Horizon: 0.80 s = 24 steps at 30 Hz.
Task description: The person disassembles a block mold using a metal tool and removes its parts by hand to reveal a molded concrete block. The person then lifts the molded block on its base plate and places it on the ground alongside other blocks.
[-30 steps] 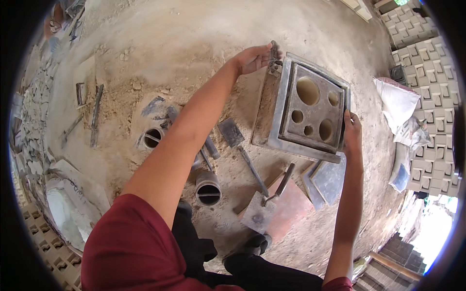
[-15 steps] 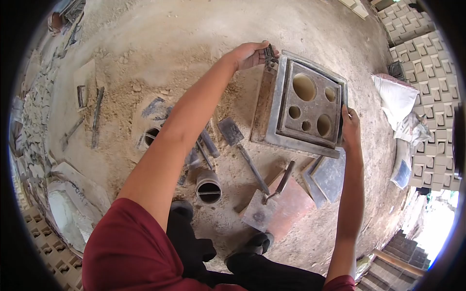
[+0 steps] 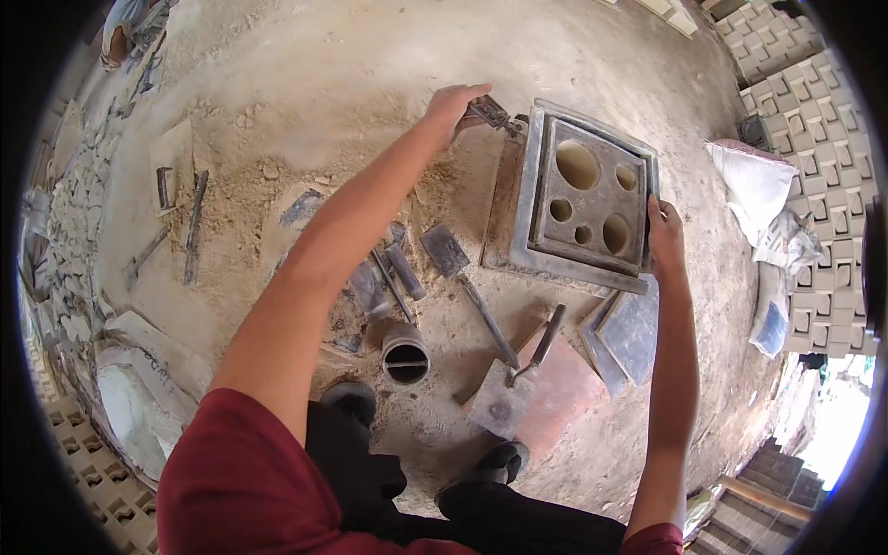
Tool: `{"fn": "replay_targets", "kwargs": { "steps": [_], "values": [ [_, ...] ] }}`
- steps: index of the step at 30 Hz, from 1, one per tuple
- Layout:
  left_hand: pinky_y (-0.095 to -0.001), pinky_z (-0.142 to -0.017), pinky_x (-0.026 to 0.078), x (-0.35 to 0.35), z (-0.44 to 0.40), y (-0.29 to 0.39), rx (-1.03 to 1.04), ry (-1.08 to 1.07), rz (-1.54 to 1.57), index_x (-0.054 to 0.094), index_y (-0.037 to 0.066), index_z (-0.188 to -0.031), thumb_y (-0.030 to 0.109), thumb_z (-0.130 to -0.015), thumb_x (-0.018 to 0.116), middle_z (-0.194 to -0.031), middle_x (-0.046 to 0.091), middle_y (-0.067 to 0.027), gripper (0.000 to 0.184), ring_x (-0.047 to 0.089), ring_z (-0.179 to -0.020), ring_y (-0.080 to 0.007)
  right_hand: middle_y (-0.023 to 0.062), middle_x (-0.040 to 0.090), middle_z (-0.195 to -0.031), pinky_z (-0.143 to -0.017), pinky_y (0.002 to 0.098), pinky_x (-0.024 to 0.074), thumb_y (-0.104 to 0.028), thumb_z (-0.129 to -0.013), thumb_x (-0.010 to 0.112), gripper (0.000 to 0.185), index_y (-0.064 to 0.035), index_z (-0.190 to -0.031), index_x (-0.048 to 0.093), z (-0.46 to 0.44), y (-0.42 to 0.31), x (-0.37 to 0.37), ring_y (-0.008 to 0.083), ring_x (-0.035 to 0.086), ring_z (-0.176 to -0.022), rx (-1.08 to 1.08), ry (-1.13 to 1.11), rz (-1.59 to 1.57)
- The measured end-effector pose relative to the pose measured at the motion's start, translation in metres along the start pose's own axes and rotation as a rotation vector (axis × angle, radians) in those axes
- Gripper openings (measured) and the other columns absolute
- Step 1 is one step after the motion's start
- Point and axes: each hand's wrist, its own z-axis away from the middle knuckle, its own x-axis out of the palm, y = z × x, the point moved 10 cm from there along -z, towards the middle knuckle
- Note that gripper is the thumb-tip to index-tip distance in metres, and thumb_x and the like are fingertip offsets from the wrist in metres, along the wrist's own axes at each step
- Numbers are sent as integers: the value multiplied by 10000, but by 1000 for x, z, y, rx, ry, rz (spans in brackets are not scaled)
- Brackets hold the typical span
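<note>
Mould [image 3: 592, 205] with five holes [image 3: 578, 165] has two hands [image 3: 448, 111] [image 3: 666, 239] grasping one handle [image 3: 492, 112] and one edge [image 3: 654, 168].

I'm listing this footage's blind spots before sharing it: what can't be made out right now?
All in the head view:
Left hand: its exact grip on the metal latch, hidden by the hand itself.
Right hand: its hold behind the metal frame, blocked by the frame.
Whatever lies under the left forearm: covered by it.
Another person, top left: cut off by the dark edge.
Sack, lower left: print too small to read.
</note>
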Motion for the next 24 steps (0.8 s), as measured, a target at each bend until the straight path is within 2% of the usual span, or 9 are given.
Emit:
{"fn": "replay_targets", "kwargs": {
  "steps": [6,10,11,12,14,15,17,20,24],
  "values": [
    [-328,-651,605,-26,36,-20,-92,-24,-61,566,-95,-1042,221,-872,651,-893,658,-179,368,689,-768,-227,220,652,-1006,-817,357,467,-389,-946,525,495,72,-1114,583,-1,-1,-2,271,626,-934,-39,32,76],
    [-328,-664,594,-27,59,-27,-239,-86,-482,618,-80,-939,360,-890,594,-824,669,-181,443,688,-771,-221,256,642,-1040,-853,385,460,-382,-942,520,492,72,-1122,587,3,-8,-4,325,623,-985,-37,65,127],
    [-335,-665,585,-26,64,-29,-283,-138,-690,636,-72,-900,378,-890,575,-756,672,-162,454,684,-763,-213,207,664,-982,-794,357,474,-403,-942,540,512,79,-1105,597,1,-11,-6,250,627,-872,-98,93,172],
    [-335,-665,585,-24,69,-23,-278,-148,-696,636,-72,-900,378,-890,575,-756,672,-162,454,684,-763,-213,207,664,-982,-794,357,474,-403,-942,540,512,79,-1105,597,0,-10,-8,250,627,-872,-96,105,168],
    [-337,-642,564,-23,75,-8,-267,-172,-1061,646,-51,-890,404,-881,574,-760,680,-125,460,681,-734,-201,260,650,-1021,-858,394,463,-395,-933,525,505,77,-1094,605,-3,-7,-5,343,628,-981,-78,58,194],
    [-337,-642,564,-19,78,1,-260,-177,-1067,646,-51,-890,404,-881,574,-760,680,-125,460,681,-734,-201,253,660,-976,-836,390,470,-405,-925,534,513,81,-1066,615,-2,-9,-6,332,639,-943,-104,83,182],
    [-326,-670,544,-10,80,52,71,18,-1344,663,-19,-951,435,-866,585,-833,696,-135,468,685,-777,-218,249,663,-960,-826,386,473,-406,-921,539,514,83,-1055,620,-3,-4,-5,324,643,-926,-74,81,133],
    [-337,-817,511,11,74,72,230,23,-1145,665,-29,-981,456,-856,594,-936,693,-160,506,674,-893,-240,235,669,-916,-797,373,480,-411,-908,558,520,86,-1042,629,-2,-2,-7,307,652,-874,-37,53,53],
    [-340,-713,507,76,88,92,484,35,-1221,657,-14,-958,479,-860,579,-823,680,-122,509,655,-822,-219,247,668,-883,-792,382,484,-453,-890,570,563,89,-1026,639,-7,5,-8,324,655,-866,-35,54,90]
  ]
}}
